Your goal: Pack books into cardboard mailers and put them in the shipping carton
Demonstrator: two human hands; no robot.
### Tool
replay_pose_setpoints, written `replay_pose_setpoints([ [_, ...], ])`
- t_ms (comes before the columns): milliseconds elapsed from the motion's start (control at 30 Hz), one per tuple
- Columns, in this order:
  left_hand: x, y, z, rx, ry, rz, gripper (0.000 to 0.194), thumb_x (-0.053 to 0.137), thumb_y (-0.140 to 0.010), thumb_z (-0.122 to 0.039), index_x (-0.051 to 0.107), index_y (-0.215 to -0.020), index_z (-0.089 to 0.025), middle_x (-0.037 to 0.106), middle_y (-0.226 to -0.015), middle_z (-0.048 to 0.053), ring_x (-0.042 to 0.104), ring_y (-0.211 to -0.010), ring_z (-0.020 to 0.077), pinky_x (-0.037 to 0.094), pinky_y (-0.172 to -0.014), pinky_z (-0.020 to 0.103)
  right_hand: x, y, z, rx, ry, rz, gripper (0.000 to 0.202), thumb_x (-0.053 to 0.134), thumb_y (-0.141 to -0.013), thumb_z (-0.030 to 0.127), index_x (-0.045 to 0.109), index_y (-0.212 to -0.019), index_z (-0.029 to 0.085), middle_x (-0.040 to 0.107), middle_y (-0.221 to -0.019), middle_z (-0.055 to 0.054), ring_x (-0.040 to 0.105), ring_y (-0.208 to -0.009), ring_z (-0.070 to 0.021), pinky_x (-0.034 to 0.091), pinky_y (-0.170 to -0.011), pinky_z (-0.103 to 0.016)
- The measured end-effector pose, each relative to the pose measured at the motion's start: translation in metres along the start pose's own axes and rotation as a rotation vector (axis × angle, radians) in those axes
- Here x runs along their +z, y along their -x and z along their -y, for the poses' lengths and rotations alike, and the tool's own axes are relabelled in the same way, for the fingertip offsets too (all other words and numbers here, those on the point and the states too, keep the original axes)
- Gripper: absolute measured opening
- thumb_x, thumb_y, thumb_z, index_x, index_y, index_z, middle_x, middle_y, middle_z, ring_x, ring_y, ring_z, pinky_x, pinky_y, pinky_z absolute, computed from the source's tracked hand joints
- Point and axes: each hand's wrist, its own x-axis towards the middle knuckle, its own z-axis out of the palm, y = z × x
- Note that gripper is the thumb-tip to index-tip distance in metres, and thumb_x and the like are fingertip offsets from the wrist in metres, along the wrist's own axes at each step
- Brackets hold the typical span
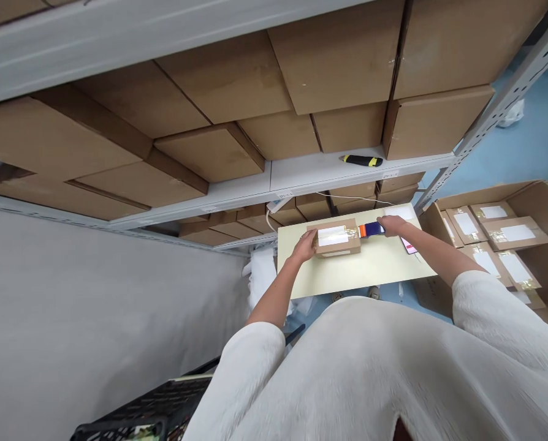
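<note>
Box (337, 249) on bench (347, 274), label (333, 236) on, taping prob. part done. L hand (304, 246) holding its L end; R hand (392, 226) gripping tape dispenser (371, 229) at R end. Other taped boxes (540, 232) in carton (526, 191), R.

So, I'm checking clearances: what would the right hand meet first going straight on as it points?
With its blue-and-orange tool leading, the right hand would probably meet the labelled box on the table, at its right end; whether they touch now is unclear.
</note>
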Motion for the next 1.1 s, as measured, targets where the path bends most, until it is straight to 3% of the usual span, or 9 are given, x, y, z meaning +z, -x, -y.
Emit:
replay_pose_setpoints([
  [167, -0.001, -0.003, -0.001, -0.007, 0.002, 0.001, 0.090, 0.076, -0.082, -0.017, 0.048, -0.167, -0.020, 0.047, -0.174, 0.017, 0.044, -0.162, 0.0409, 0.040, -0.133, 0.052, -0.013, -0.016, 0.016, -0.016, 0.036, -0.043, 0.050, 0.092, -0.072, 0.017, 0.071, -0.116, 0.021, 0.078, -0.119, -0.023, 0.075, -0.113, -0.0416, 0.056, -0.095, -0.049],
  [267, 0.000, -0.005, 0.000, 0.010, 0.024, -0.007, 0.090, 0.078, -0.081, -0.021, 0.050, -0.167, -0.021, 0.049, -0.173, 0.017, 0.047, -0.159, 0.0410, 0.043, -0.131, 0.051, -0.016, -0.019, 0.023, 0.004, 0.022, -0.074, 0.051, 0.095, -0.072, 0.022, 0.072, -0.117, 0.021, 0.079, -0.118, -0.023, 0.075, -0.115, -0.0428, 0.055, -0.099, -0.051],
  [533, 0.004, -0.003, 0.002, 0.031, 0.038, -0.011, 0.088, 0.075, -0.083, -0.017, 0.049, -0.166, -0.022, 0.045, -0.175, 0.016, 0.047, -0.160, 0.0390, 0.043, -0.131, 0.050, 0.002, -0.006, 0.058, 0.083, 0.108, -0.095, 0.057, 0.098, -0.069, 0.021, 0.069, -0.118, 0.019, 0.079, -0.121, -0.025, 0.073, -0.123, -0.0451, 0.049, -0.106, -0.054],
  [667, 0.006, -0.002, 0.004, 0.064, 0.041, -0.014, 0.089, 0.074, -0.082, -0.017, 0.049, -0.167, -0.022, 0.045, -0.175, 0.016, 0.044, -0.162, 0.0377, 0.042, -0.133, 0.050, 0.015, 0.005, 0.062, 0.169, 0.085, -0.025, 0.063, 0.099, -0.074, 0.047, 0.067, -0.122, 0.021, 0.080, -0.118, -0.023, 0.077, -0.114, -0.0416, 0.055, -0.095, -0.048],
  [767, 0.009, -0.002, 0.005, 0.078, 0.058, -0.028, 0.089, 0.073, -0.081, -0.017, 0.049, -0.167, -0.022, 0.046, -0.173, 0.016, 0.042, -0.163, 0.0373, 0.039, -0.135, 0.050, 0.021, 0.018, 0.051, 0.244, 0.051, 0.007, 0.069, 0.092, -0.078, 0.070, 0.066, -0.121, 0.022, 0.080, -0.112, -0.021, 0.079, -0.104, -0.0389, 0.057, -0.085, -0.044],
  [867, 0.011, -0.002, 0.007, 0.093, 0.086, -0.051, 0.088, 0.073, -0.081, -0.017, 0.051, -0.166, -0.022, 0.048, -0.172, 0.016, 0.040, -0.164, 0.0372, 0.036, -0.138, 0.051, 0.027, 0.035, 0.038, 0.300, -0.020, -0.031, 0.072, 0.082, -0.083, 0.082, 0.065, -0.119, 0.022, 0.080, -0.106, -0.020, 0.079, -0.099, -0.0376, 0.057, -0.079, -0.041],
  [967, 0.013, -0.001, 0.009, 0.111, 0.101, -0.056, 0.086, 0.072, -0.082, -0.016, 0.051, -0.165, -0.021, 0.047, -0.173, 0.016, 0.038, -0.166, 0.0365, 0.033, -0.139, 0.051, 0.034, 0.053, 0.032, 0.379, -0.099, -0.063, 0.067, 0.066, -0.096, 0.082, 0.063, -0.123, 0.020, 0.080, -0.110, -0.022, 0.079, -0.102, -0.0370, 0.056, -0.078, -0.039],
  [1100, 0.015, 0.000, 0.012, 0.123, 0.113, -0.063, 0.084, 0.070, -0.083, -0.014, 0.052, -0.164, -0.020, 0.047, -0.173, 0.015, 0.036, -0.167, 0.0353, 0.031, -0.140, 0.050, 0.048, 0.069, 0.033, 0.478, -0.214, -0.086, 0.058, 0.044, -0.111, 0.068, 0.060, -0.132, 0.017, 0.078, -0.120, -0.026, 0.078, -0.110, -0.0376, 0.055, -0.080, -0.039],
])
